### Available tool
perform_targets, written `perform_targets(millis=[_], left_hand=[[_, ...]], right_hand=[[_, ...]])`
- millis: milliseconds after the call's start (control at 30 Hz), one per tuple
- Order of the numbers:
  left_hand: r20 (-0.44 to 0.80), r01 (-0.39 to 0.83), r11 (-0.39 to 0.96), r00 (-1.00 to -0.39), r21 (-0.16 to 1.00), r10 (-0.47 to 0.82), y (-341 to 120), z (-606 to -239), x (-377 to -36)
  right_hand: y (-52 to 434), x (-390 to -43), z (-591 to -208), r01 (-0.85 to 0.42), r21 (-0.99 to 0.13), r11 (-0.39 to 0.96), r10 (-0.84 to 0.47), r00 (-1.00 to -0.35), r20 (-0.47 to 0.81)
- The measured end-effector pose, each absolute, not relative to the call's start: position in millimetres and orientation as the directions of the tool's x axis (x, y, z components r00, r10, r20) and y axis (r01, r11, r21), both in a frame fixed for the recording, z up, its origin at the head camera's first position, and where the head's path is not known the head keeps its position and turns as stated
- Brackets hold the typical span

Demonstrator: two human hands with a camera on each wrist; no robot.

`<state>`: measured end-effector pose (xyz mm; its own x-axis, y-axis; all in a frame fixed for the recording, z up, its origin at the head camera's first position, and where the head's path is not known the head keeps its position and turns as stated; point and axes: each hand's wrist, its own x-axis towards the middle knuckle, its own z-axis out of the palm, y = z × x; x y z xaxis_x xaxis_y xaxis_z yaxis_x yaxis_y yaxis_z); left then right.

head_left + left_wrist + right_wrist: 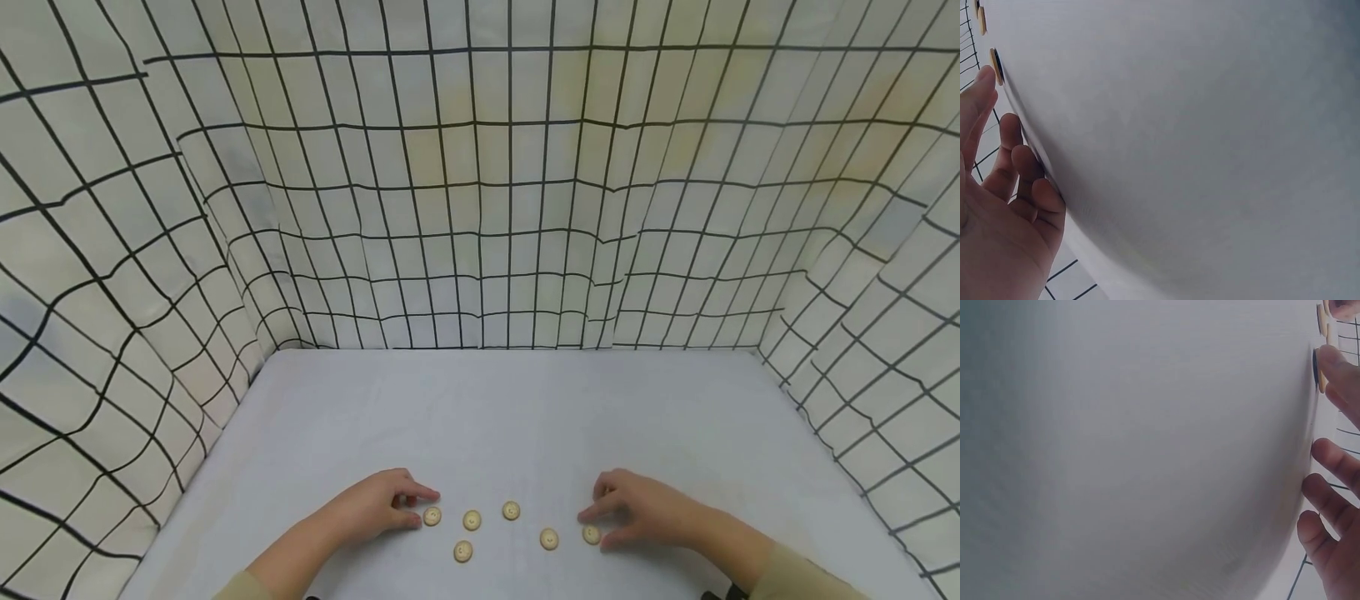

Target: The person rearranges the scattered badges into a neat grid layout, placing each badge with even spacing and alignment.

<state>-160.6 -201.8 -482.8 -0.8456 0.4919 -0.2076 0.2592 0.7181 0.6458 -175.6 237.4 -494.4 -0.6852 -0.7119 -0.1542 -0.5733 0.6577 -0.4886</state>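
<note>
1. Six pale round buttons lie flat on the white table [525, 417], in a loose cluster between the two hands.
2. The left hand [375, 504] rests on the table, its fingers loosely curled, thumb and forefinger tips touching the leftmost button [432, 516], which lies just to the right of them.
3. The right hand [645, 510] mirrors it: fingers relaxed, thumb and forefinger bracketing the rightmost button [592, 534], just to the left of its fingertips.
4. The four middle buttons [472, 521] lie apart from both hands; the upper one sits about midway.
5. Being round, the buttons show no long axis.
</note>
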Motion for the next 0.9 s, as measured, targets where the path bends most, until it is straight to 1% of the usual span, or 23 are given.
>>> perform_targets(millis=[200, 467, 667, 900], left_hand=[[-0.210, 0.264, 0.723, -0.844, 0.638, 0.493, -200.8, -483.7, -161.2], [-0.214, 0.273, 0.729, -0.840, 0.627, 0.498, -197.0, -484.0, -162.7], [-0.208, 0.306, 0.745, -0.835, 0.593, 0.509, -196.6, -485.1, -164.1], [-0.202, 0.316, 0.745, -0.834, 0.587, 0.513, -195.7, -485.8, -164.3]], right_hand=[[234.8, -177.7, -494.8, -0.595, -0.476, 0.648, -0.726, -0.671, -0.151], [232.9, -177.8, -493.8, -0.594, -0.465, 0.657, -0.720, -0.676, -0.155], [231.7, -177.3, -494.5, -0.620, -0.454, 0.641, -0.737, -0.663, -0.135], [230.9, -178.2, -495.7, -0.611, -0.437, 0.660, -0.727, -0.667, -0.165]])
